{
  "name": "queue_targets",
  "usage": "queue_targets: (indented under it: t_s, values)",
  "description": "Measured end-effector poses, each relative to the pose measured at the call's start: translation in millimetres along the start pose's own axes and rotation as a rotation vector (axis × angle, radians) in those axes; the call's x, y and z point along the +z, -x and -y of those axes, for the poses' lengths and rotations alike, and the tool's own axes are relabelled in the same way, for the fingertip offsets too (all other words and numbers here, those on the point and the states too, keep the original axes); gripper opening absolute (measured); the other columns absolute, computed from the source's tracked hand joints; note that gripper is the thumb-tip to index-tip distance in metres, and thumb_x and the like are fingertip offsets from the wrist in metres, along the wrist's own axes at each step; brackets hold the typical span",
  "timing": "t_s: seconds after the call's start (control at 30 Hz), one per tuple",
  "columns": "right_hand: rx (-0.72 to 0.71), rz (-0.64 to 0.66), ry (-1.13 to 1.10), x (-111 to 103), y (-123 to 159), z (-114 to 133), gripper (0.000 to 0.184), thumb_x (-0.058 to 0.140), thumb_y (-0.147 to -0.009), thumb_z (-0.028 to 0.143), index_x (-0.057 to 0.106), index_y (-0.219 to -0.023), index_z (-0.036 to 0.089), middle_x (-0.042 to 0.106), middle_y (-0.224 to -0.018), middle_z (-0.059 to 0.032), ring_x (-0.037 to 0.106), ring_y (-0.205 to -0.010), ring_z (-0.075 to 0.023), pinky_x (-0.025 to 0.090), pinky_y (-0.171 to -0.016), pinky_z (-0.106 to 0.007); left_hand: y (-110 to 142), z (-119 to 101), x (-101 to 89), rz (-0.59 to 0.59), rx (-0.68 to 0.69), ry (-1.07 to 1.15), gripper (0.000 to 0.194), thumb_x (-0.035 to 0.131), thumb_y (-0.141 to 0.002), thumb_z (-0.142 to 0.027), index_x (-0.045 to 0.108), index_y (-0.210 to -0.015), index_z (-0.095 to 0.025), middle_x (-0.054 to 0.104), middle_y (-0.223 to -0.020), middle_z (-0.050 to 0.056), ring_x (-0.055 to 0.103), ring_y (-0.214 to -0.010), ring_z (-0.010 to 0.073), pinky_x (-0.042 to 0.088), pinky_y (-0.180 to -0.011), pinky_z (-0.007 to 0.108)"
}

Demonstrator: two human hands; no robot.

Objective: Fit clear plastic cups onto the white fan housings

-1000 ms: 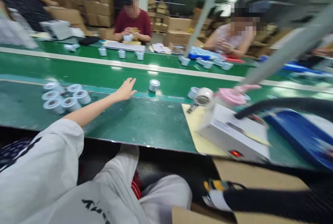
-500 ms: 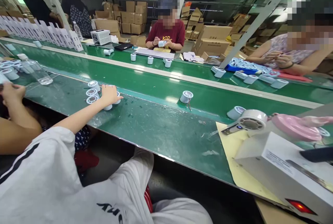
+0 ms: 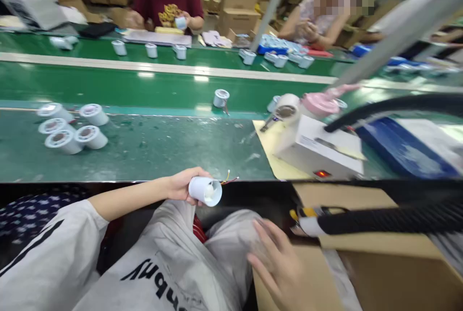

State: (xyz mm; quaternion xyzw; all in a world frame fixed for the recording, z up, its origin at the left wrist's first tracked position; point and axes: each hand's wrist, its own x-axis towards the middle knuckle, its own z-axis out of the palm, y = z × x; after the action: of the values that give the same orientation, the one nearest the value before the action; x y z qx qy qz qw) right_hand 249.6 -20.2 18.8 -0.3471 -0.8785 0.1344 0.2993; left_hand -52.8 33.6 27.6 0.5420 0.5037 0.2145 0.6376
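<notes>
My left hand (image 3: pixel 186 186) grips a pale blue fan housing (image 3: pixel 198 189), a short cylinder with its open end turned towards me and thin wires (image 3: pixel 229 179) trailing from its far side. I hold it above my lap, just off the bench edge. My right hand (image 3: pixel 277 263) is at the lower right over my thigh, somewhat blurred, fingers apart and nothing in them. On the bench at left stands a cluster of several like housings (image 3: pixel 63 141).
Beyond the bench runs a green conveyor (image 3: pixel 162 82) carrying one wired housing (image 3: pixel 221 98). At right are a white box-shaped device (image 3: pixel 318 144) with a lit red switch, a black hose (image 3: pixel 376 219) and an open carton (image 3: pixel 390 272). Co-workers sit across the belt.
My left hand has come back from the cluster with one housing in it, down over my lap. My right hand has entered view. The camera has turned to the right.
</notes>
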Motion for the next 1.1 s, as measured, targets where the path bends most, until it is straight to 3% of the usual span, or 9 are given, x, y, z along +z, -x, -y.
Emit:
queue_targets:
  t_s: [0.07,0.17,0.33,0.47,0.57,0.73,0.83,0.93,1.1]
  values:
    - [0.011,-0.040,0.143,12,-3,5,0.040,0.058,-0.105,0.035,0.063,-0.144,0.027,0.065,-0.133,-0.0160,0.070,-0.112,-0.0307,0.064,-0.086,-0.042,-9,2,25.6,0.168,0.005,0.031,0.056,0.038,-0.087,-0.068,0.060,-0.095,-0.016,0.057,-0.064,0.002,0.046,-0.042,0.0149,0.037,-0.037,0.026]
    - [0.067,-0.036,0.298,27,-15,5,0.035,0.064,-0.100,0.023,0.070,-0.134,0.025,0.066,-0.134,-0.0182,0.068,-0.112,-0.0350,0.064,-0.087,-0.048,-11,1,40.2,0.284,0.045,0.009,0.044,0.061,-0.083,-0.059,0.066,-0.095,-0.017,0.062,-0.074,0.001,0.052,-0.056,0.0138,0.045,-0.051,0.026]
    - [0.192,0.048,-0.012,33,-16,4,0.003,0.076,-0.091,0.019,0.075,-0.091,0.022,0.068,-0.129,-0.0153,0.068,-0.116,-0.0327,0.063,-0.091,-0.046,-6,1,38.2,0.097,0.317,-0.249,0.024,0.072,-0.086,-0.037,0.073,-0.102,-0.019,0.070,-0.102,0.005,0.063,-0.097,0.0209,0.048,-0.090,0.033]
    - [0.375,-0.027,-0.374,34,-12,10,0.021,0.068,-0.098,0.032,0.071,-0.080,0.021,0.072,-0.116,-0.0117,0.073,-0.105,-0.0265,0.062,-0.088,-0.039,-6,13,39.6,0.006,0.449,-0.330,0.045,0.086,-0.079,-0.048,0.075,-0.112,-0.021,0.068,-0.105,0.006,0.065,-0.095,0.0219,0.051,-0.089,0.035]
    - [0.447,-0.131,-0.453,36,-14,15,0.031,0.060,-0.100,0.029,0.069,-0.072,0.021,0.075,-0.104,-0.0094,0.075,-0.095,-0.0233,0.059,-0.081,-0.034,-7,23,42.3,0.008,0.477,-0.339,0.062,0.091,-0.071,-0.057,0.075,-0.121,-0.023,0.065,-0.108,0.007,0.065,-0.100,0.0238,0.055,-0.095,0.040]
    - [0.537,-0.199,-0.577,32,-16,13,0.036,0.066,-0.096,0.028,0.067,-0.061,0.021,0.078,-0.097,-0.0080,0.076,-0.090,-0.0232,0.059,-0.075,-0.032,-7,28,45.8,0.083,0.489,-0.316,0.067,0.093,-0.070,-0.051,0.074,-0.129,-0.024,0.064,-0.134,0.014,0.063,-0.125,0.0319,0.050,-0.112,0.049]
    - [0.549,-0.174,-0.684,27,-14,7,0.036,0.069,-0.097,0.036,0.074,-0.064,0.023,0.081,-0.104,-0.0095,0.077,-0.097,-0.0255,0.063,-0.083,-0.037,-4,25,48.4,0.155,0.372,-0.185,0.070,0.091,-0.074,-0.044,0.068,-0.136,-0.023,0.069,-0.134,0.014,0.066,-0.122,0.0308,0.054,-0.106,0.046]
    - [0.457,-0.066,-0.650,23,-8,4,0.017,0.079,-0.091,0.042,0.083,-0.091,0.026,0.078,-0.126,-0.0110,0.074,-0.118,-0.0308,0.060,-0.102,-0.047,-1,25,51.6,0.174,0.224,0.047,0.073,0.091,-0.073,-0.038,0.064,-0.138,-0.021,0.070,-0.132,0.014,0.070,-0.110,0.0262,0.059,-0.093,0.038]
    - [0.328,-0.044,-0.505,24,8,6,0.034,0.082,-0.091,0.036,0.076,-0.123,0.028,0.072,-0.140,-0.0117,0.069,-0.128,-0.0313,0.058,-0.109,-0.049,3,27,53.1,0.210,0.119,0.231,0.078,0.092,-0.071,-0.038,0.060,-0.141,-0.021,0.070,-0.127,0.012,0.069,-0.101,0.0211,0.059,-0.086,0.033]
